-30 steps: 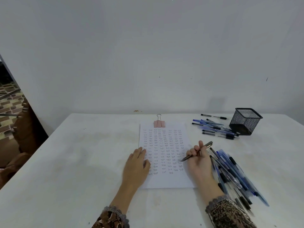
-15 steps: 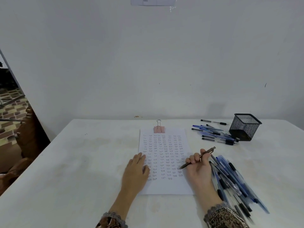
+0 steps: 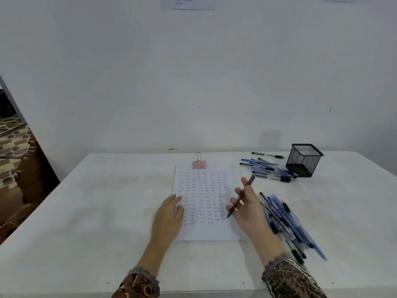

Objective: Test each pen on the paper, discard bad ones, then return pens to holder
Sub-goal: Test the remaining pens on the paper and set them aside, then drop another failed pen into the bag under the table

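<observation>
Holding, right hand: fingers curled round a dark pen, pinching its lower half; the thumb side is hidden.
Pen position: slanted over the right edge of the paper, tip pointing near-left and cap end far-right. Cannot tell whether the tip touches the sheet.
Left hand: flat, fingers straight, pressing on the left edge of the paper and holding nothing.
Paper: one sheet covered in rows of small scribbles, with a bare strip along the near edge. A pink binder clip sits at the far edge.
Near pile: many blue and black pens heaped just right of the right hand.
Far pile: a smaller spread of pens on the table, just left of the holder.
Holder: black mesh cup, upright, far right; no pens show above its rim.
Handling (judgement): the pen looks light, stiff and smooth-barrelled, likely to roll once set down. A hold low on the barrel near the tip suits writing; a mid-barrel hold suits carrying it to a pile or the holder.
Sheet (judgement): thin and prone to sliding, so the flat left hand is useful.
Holder (judgement): probably light; dropping pens in tip-first and gently should avoid tipping it.
</observation>
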Demonstrator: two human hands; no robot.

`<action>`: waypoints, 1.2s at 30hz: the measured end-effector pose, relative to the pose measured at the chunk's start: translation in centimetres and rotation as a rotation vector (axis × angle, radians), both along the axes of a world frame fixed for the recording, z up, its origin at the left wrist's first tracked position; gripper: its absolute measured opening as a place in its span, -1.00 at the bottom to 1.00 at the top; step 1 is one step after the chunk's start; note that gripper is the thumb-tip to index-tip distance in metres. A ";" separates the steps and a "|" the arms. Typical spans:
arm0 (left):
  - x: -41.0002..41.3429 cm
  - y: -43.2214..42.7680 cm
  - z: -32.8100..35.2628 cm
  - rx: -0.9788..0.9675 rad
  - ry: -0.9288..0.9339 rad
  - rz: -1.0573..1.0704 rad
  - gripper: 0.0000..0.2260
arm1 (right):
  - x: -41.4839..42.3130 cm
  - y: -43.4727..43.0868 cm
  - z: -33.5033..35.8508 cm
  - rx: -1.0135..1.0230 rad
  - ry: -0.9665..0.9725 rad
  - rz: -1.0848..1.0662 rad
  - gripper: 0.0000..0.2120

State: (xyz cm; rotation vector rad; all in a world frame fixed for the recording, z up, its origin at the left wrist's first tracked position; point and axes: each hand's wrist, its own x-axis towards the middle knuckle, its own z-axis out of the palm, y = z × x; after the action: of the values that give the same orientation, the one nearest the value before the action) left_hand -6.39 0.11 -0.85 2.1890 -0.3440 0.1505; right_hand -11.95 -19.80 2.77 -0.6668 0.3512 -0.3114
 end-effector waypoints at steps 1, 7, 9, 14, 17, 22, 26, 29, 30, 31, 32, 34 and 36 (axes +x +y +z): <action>-0.5 -0.3 0.1 0.026 -0.032 0.023 -0.70 | -0.7 0.0 0.5 -0.099 0.016 0.002 -0.79; -4.7 -2.3 -0.1 0.097 -0.188 -0.004 -0.71 | -5.3 1.5 1.9 -0.594 0.123 -0.068 -0.80; -6.2 -2.7 -0.3 0.102 -0.198 -0.052 -0.70 | -6.8 2.3 1.7 -0.660 0.151 -0.113 -0.80; -10.1 -2.3 -0.4 0.114 -0.187 -0.172 -0.67 | -11.1 4.1 0.2 -0.825 0.239 -0.256 -0.85; -13.2 -1.7 -1.2 0.121 -0.204 -0.259 -0.66 | -14.4 5.3 -1.3 -0.863 0.288 -0.331 -0.91; -18.5 -2.3 -3.2 0.039 -0.312 -0.398 -0.62 | -20.5 6.2 -4.6 -0.854 0.400 -0.427 -0.87; -22.6 -4.3 -5.2 -0.008 -0.332 -0.572 -0.67 | -24.8 5.1 -7.9 -0.828 0.526 -0.518 -0.89; -24.8 -6.3 -7.5 0.036 -0.172 -0.654 -0.62 | -27.8 3.9 -11.1 -0.783 0.610 -0.552 -0.93; -25.4 -7.1 -8.5 0.052 -0.103 -0.676 -0.58 | -28.8 3.4 -12.4 -0.770 0.651 -0.559 -0.92; -26.0 -7.9 -9.6 0.068 -0.039 -0.700 -0.54 | -29.8 2.9 -13.8 -0.762 0.695 -0.561 -0.90; -26.5 -8.7 -10.7 0.091 0.009 -0.720 -0.53 | -30.6 2.3 -15.3 -0.757 0.739 -0.557 -0.88; -27.4 -10.2 -13.1 0.148 0.065 -0.760 -0.62 | -32.3 1.3 -18.1 -0.724 0.819 -0.543 -0.86; -28.3 -11.7 -15.8 0.183 0.103 -0.797 -0.70 | -33.8 0.2 -21.2 -0.704 0.888 -0.537 -0.89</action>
State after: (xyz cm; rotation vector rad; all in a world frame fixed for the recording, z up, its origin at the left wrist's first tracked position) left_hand -34.69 -11.57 -16.65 2.0583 -1.1665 -0.4458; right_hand -45.79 -19.56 -18.39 -1.3979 1.3178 -0.6569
